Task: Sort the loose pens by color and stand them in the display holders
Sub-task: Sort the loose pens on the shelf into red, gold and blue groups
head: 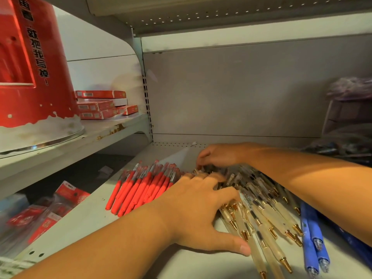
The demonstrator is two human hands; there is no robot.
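Red pens (141, 186) lie as one fanned group on the grey shelf (96, 222), with pale pens (267, 214), gold-tipped, heaped just beside them and a few blue pens (314, 234) at the near right. The left hand (197, 208) rests palm down across the seam between the red and pale groups, fingers straight and spread, thumb splayed toward the near pale barrels. The right hand (219, 156) is at the far end of the pale heap, fingers curled downward, thumb and forefinger apparently pinching one pen's end. No display holder can be identified with certainty; a red stand (36, 67) occupies the upper shelf. Sorting appears well advanced, standing not yet begun. Likely hazards: a sideways sweep of the flat left hand could roll round barrels across the seam and remix the colours; lifting one pen from the overlapped heap could drag its neighbours; the right forearm, passing over the blue pens, could nudge them off the front edge.
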